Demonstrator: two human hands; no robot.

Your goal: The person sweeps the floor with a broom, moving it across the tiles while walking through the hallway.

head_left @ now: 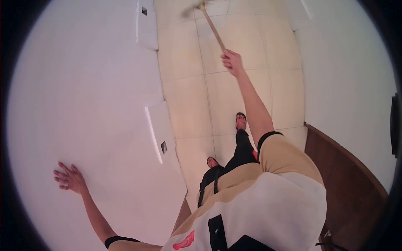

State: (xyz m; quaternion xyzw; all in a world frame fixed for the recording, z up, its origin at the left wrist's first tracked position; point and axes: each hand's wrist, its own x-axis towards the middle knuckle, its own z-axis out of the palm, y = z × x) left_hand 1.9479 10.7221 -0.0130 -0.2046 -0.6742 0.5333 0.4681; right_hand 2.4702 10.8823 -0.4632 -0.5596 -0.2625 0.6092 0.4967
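Observation:
My right hand [232, 62] is stretched forward and closed around a wooden stick handle [212, 26]. The handle runs up and away to a blurred head [193, 7] near the floor at the top of the view. My left hand [70, 178] rests flat on the white wall [75, 104] at the left, fingers spread, holding nothing. My feet in sandals [240, 120] stand on the pale tiled floor [234, 88].
White walls close in on both sides of a narrow tiled passage. A wall corner with a small fitting [163, 147] juts out at the left. A dark brown wooden door [343, 180] stands at the lower right.

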